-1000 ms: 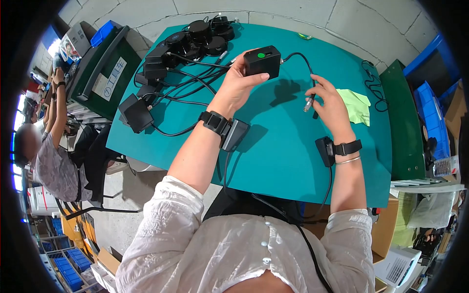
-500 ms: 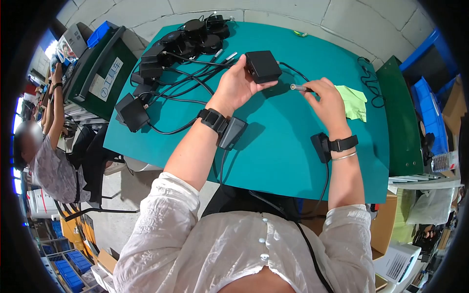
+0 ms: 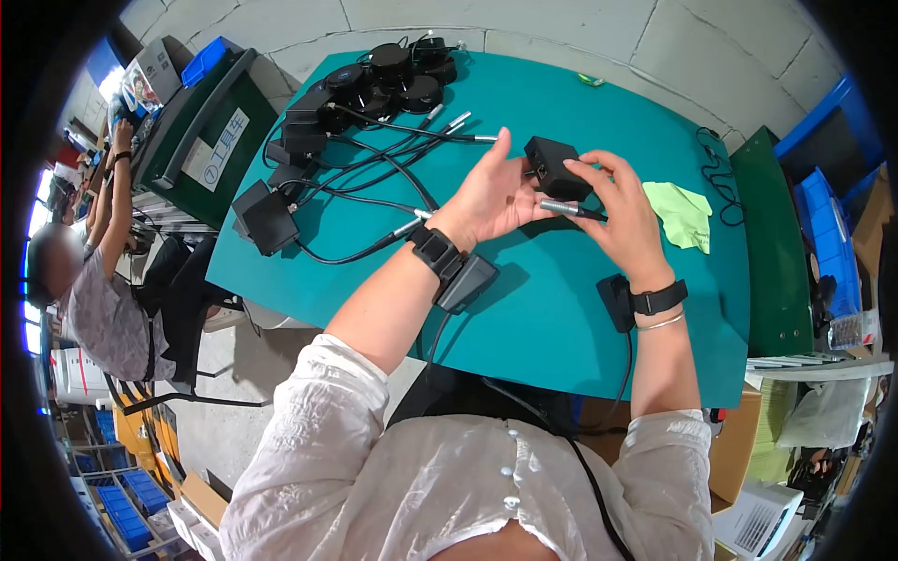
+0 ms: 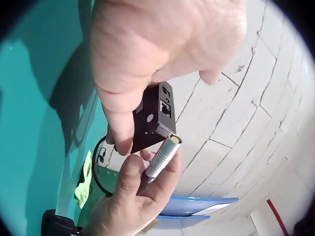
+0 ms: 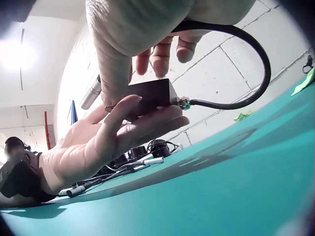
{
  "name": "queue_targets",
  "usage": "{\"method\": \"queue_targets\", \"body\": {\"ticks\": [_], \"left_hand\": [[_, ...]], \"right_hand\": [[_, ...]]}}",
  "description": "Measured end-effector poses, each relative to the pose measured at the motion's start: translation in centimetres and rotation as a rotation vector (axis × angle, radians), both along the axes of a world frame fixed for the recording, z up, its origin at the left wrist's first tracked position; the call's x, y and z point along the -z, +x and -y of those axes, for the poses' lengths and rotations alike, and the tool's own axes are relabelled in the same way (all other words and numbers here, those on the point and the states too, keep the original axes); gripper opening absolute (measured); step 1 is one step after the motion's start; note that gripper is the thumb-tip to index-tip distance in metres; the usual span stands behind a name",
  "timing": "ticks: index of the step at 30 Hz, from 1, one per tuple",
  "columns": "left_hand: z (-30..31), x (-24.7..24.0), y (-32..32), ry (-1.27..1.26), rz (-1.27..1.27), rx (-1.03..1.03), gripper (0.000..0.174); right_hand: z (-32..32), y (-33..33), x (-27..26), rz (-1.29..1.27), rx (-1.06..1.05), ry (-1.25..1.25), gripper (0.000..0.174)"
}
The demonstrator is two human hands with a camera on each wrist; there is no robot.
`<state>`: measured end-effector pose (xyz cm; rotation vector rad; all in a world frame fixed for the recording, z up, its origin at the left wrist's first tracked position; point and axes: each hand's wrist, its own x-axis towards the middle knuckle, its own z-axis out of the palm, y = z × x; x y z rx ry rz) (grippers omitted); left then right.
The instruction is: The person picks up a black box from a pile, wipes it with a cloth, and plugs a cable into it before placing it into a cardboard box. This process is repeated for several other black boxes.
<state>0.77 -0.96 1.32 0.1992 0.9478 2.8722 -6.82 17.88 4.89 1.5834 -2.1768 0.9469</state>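
In the head view, the black box (image 3: 554,168) rests on the outstretched fingers of my left hand (image 3: 486,201), palm up with the thumb held away. My right hand (image 3: 625,210) pinches the silver connector (image 3: 559,207) of a black cable, its upper fingers at the box's right side. The left wrist view has the ported face of the box (image 4: 160,115) beside my left fingers, and the connector (image 4: 165,156) end-out just below it. The cable (image 5: 266,64) loops from a metal fitting (image 5: 183,102) on the box in the right wrist view.
On the table (image 3: 524,309), black boxes (image 3: 266,217) with tangled cables (image 3: 374,168) lie at left, below round black devices (image 3: 391,64). A green cloth (image 3: 680,215) and thin black cable (image 3: 718,178) lie at right. Another person (image 3: 94,299) sits at far left.
The box has turned and moved right and lower, and my left thumb has come off it. My right hand has brought the connector close beneath the box, its upper fingers now at the box.
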Motion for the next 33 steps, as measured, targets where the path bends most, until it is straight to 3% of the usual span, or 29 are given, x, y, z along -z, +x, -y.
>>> {"method": "queue_targets", "body": {"ticks": [5, 11, 14, 29, 33], "left_hand": [[-0.3, 0.3, -0.1, 0.014, 0.014, 0.008, 0.089], [-0.6, 0.4, 0.0, -0.077, 0.037, 0.067, 0.092], [-0.5, 0.7, -0.1, -0.08, 0.02, 0.126, 0.091], [0.1, 1.3, -0.7, -0.166, 0.023, 0.172, 0.087], [-0.8, 0.6, -0.2, -0.208, 0.046, 0.101, 0.088]], "right_hand": [[0.2, -0.1, -0.4, -0.125, 0.055, 0.041, 0.074], [0.1, -0.5, 0.8, -0.071, 0.114, 0.133, 0.092], [-0.2, -0.5, 0.8, 0.164, 0.081, 0.22, 0.094], [0.1, -0.3, 0.8, 0.115, 0.126, 0.209, 0.089], [-0.1, -0.6, 0.9, 0.16, 0.17, 0.242, 0.088]]}}
